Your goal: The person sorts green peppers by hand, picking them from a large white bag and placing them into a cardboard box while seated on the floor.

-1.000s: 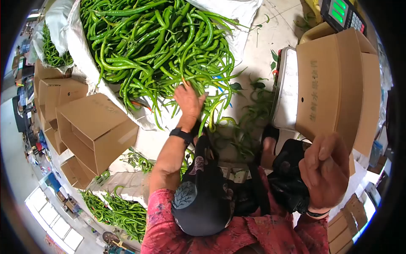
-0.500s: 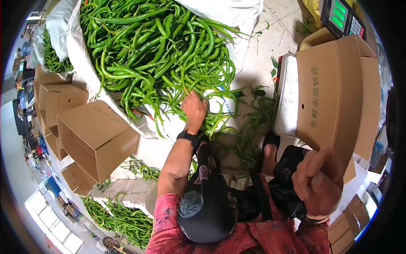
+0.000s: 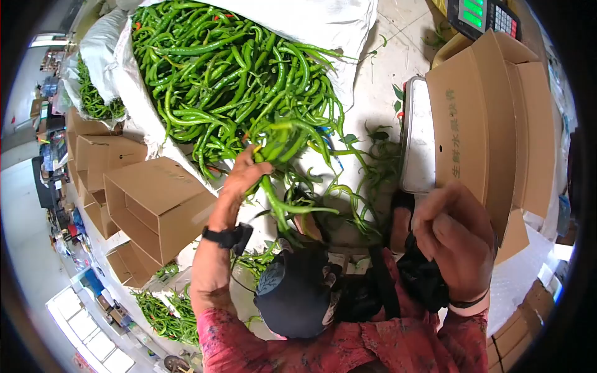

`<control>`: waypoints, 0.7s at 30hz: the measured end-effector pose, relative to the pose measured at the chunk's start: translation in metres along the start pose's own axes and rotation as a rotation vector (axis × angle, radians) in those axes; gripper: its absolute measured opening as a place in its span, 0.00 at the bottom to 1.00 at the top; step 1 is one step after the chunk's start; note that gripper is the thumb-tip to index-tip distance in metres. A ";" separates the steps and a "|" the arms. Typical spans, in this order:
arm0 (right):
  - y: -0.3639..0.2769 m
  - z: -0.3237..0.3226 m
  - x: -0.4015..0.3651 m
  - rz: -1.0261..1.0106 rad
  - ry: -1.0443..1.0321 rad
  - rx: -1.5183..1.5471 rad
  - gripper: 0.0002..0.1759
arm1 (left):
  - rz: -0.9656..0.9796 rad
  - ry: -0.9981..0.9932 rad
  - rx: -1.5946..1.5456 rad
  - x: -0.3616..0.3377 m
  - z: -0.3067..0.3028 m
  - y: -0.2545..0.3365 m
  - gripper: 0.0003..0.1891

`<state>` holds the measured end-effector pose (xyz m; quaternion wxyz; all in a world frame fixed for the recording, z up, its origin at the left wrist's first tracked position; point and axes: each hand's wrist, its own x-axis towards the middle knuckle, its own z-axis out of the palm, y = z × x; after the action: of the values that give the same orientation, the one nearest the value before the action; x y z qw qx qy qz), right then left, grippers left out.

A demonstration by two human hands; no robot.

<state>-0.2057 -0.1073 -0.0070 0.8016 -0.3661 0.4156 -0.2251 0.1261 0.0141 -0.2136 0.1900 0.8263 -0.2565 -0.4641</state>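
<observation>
My left hand, with a dark watch on its wrist, is closed around a bunch of long green chili peppers. It holds them just above the near edge of a large pepper heap in a white sack. Several held peppers hang down past the hand, and part of the bunch is blurred. My right hand is raised at the right with its fingers curled in; no object shows in it. It appears in front of a cardboard box beside the scale platform.
A scale display with green digits stands at the upper right. Cardboard boxes are stacked at the left. Loose peppers and leaves lie on the floor, and more peppers are at the lower left. My covered knee is below.
My left hand has lifted a bunch of chili peppers from the heap and moved left and toward me. My right hand stays raised, with its fingers turned slightly.
</observation>
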 end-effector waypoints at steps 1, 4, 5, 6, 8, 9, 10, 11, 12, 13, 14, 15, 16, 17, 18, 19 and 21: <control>-0.001 0.000 0.000 -0.013 -0.010 0.008 0.10 | -0.010 0.033 0.040 -0.012 -0.018 0.005 0.49; -0.001 -0.003 -0.001 0.014 -0.090 0.040 0.11 | 0.124 0.140 -0.135 -0.070 -0.057 0.053 0.43; -0.001 -0.004 0.000 -0.002 -0.104 0.047 0.11 | 0.204 0.148 -0.273 -0.085 -0.067 0.067 0.34; -0.001 -0.005 0.000 -0.005 -0.116 0.031 0.11 | 0.287 0.154 -0.412 -0.096 -0.076 0.075 0.24; 0.005 -0.002 0.000 -0.031 -0.116 0.035 0.11 | 0.392 0.208 -0.603 -0.107 -0.088 0.083 0.24; 0.007 -0.002 0.000 -0.054 -0.134 0.035 0.11 | 0.449 0.204 -0.675 -0.115 -0.091 0.093 0.24; 0.008 -0.006 0.001 -0.045 -0.143 0.035 0.11 | 0.508 0.222 -0.736 -0.123 -0.091 0.101 0.24; 0.008 -0.006 0.002 -0.036 -0.150 0.035 0.10 | 0.520 0.206 -0.738 -0.132 -0.094 0.109 0.25; 0.008 -0.005 0.002 -0.042 -0.146 0.048 0.11 | 0.547 0.211 -0.732 -0.143 -0.093 0.118 0.25; 0.008 -0.005 0.002 -0.066 -0.152 0.048 0.11 | 0.572 0.210 -0.726 -0.155 -0.089 0.129 0.26; 0.008 -0.007 0.004 -0.080 -0.183 -0.014 0.11 | 0.582 0.215 -0.710 -0.169 -0.085 0.139 0.27; 0.008 -0.009 0.006 -0.094 -0.209 -0.078 0.12 | 0.622 0.207 -0.656 -0.181 -0.081 0.150 0.28; 0.012 -0.011 0.007 -0.114 -0.216 -0.104 0.14 | 0.622 0.183 -0.626 -0.193 -0.077 0.159 0.29; 0.010 -0.010 0.006 -0.149 -0.249 -0.142 0.15 | 0.620 0.159 -0.595 -0.204 -0.074 0.166 0.29; 0.011 -0.007 0.006 -0.142 -0.245 -0.133 0.15 | 0.602 0.139 -0.558 -0.213 -0.071 0.171 0.30; 0.011 -0.003 0.005 -0.135 -0.240 -0.124 0.16 | 0.593 0.126 -0.551 -0.222 -0.065 0.177 0.31; 0.004 0.008 -0.008 -0.159 -0.216 -0.115 0.16 | 0.600 0.155 -0.416 -0.238 -0.053 0.185 0.32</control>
<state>-0.2031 -0.0967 -0.0032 0.7991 -0.4651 0.3087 -0.2231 0.0221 0.0140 0.0746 0.5003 0.6908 -0.3725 -0.3658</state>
